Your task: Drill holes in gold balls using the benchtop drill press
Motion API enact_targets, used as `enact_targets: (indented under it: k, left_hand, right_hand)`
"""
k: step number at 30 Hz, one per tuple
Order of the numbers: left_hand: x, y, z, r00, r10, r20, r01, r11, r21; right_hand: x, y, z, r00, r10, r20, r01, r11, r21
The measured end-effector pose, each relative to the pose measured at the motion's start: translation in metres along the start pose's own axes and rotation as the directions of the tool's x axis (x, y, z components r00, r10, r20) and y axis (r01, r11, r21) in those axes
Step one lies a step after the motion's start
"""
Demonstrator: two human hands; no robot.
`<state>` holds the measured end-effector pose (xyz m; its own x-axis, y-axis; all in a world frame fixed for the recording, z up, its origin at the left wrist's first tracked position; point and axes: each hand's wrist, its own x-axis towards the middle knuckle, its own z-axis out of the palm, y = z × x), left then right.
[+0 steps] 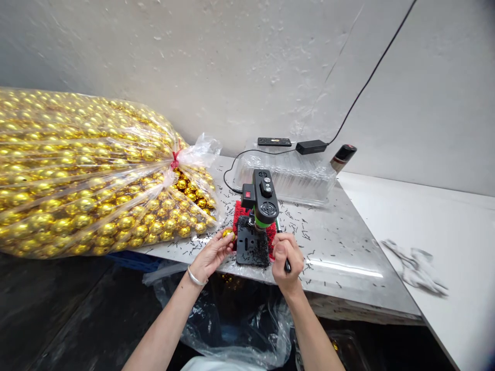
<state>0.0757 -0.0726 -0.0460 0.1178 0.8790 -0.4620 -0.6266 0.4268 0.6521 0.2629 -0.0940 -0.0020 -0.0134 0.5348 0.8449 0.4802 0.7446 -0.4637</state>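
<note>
My left hand point(211, 253) pinches a small gold ball point(229, 234) at the left edge of a small black bench drill press point(258, 216), beside its black base plate point(252, 246). My right hand point(286, 252) is closed around the press's black-tipped lever handle point(286, 265) on the right side. A silver bracelet sits on my left wrist. The press stands on a red mat near the front edge of the metal-covered table point(340, 252).
A huge clear bag of gold balls point(81, 175), tied with red string, fills the left. Behind the press lie clear plastic trays point(288, 178), a power adapter point(311, 147) with cable, and a can point(342, 155). Black shavings litter the table. White gloves point(415, 265) lie at right. A plastic bag hangs below.
</note>
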Motion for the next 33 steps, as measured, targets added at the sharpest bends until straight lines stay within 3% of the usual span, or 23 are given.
enact_targets:
  k: [5,11,16,22,26,29,33]
  left_hand:
    - [0.002,-0.001,0.001,0.999,0.036,-0.035,-0.035,0.999,0.028]
    - [0.015,-0.021,0.009,0.972,0.237,-0.008,-0.220,0.913,0.343]
    - [0.033,-0.043,0.017,0.884,0.446,0.137,-0.445,0.720,0.532]
    - [0.034,-0.046,0.019,0.808,0.539,0.239,-0.470,0.346,0.812]
    - [0.027,-0.047,0.022,0.723,0.573,0.386,-0.529,0.099,0.843]
    - [0.027,-0.050,0.022,0.681,0.579,0.448,-0.569,0.035,0.821]
    - [0.032,-0.053,0.020,0.700,0.564,0.438,-0.554,0.043,0.831]
  right_hand:
    - [0.000,0.000,0.001,1.000,-0.005,-0.009,0.005,1.000,0.003]
    - [0.001,0.000,0.001,1.000,-0.002,-0.005,0.002,1.000,-0.014]
    - [0.001,-0.001,0.000,1.000,0.001,0.006,-0.001,1.000,-0.016]
    - [-0.001,0.000,0.000,1.000,0.012,0.002,-0.012,1.000,-0.007]
    - [-0.002,0.000,0.001,1.000,0.023,0.000,-0.023,1.000,0.004]
    - [-0.002,-0.001,0.000,1.000,0.030,-0.005,-0.030,0.999,0.012]
    - [-0.005,0.000,0.001,0.999,0.035,-0.001,-0.035,0.999,0.012]
